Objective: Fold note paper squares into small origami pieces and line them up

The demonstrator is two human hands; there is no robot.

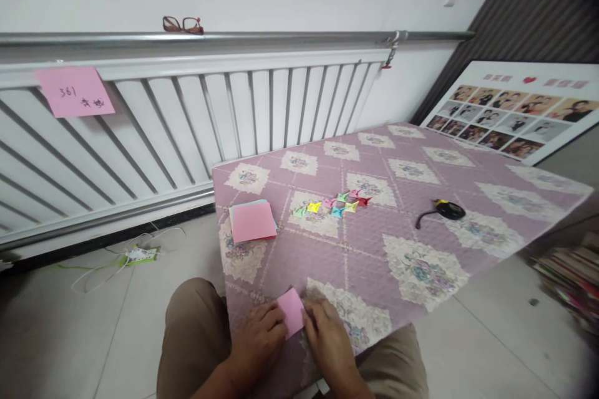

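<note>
A small pink sheet of paper lies near the table's front edge, turned at a slant between my hands. Bent fingers of my left hand press on its left side. On the opposite side, my right hand pinches its right edge, with the fingertips partly hidden. Whether the sheet has folds in it is hard to make out. Farther in, to the left, sits a stack of coloured paper squares with pink on top. Several tiny folded paper figures in green, yellow, pink, blue and red stand in two rows mid-table.
A patterned purple cloth covers the table. On its right lies a black object with a curved cord. A photo board leans at the far right end. Behind are a white radiator and glasses on a pipe.
</note>
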